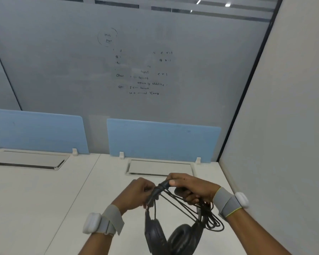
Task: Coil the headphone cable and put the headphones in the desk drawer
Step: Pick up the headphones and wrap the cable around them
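Observation:
Black over-ear headphones (175, 238) hang above the white desk (44, 199), ear cups down near the bottom edge of the view. My right hand (190, 188) grips the top of the headband together with loops of the black cable (208, 218). The cable loops dangle below my right wrist and run across the headband. My left hand (136, 195) is closed on the headband's left side, where the cable crosses it. No drawer is in view.
Two blue divider panels (162, 140) stand along the desk's back edge, with a frosted glass wall bearing handwriting behind. Two metal cable-hatch lids (160, 167) sit flush in the desk. A white partition wall (274, 144) closes the right side.

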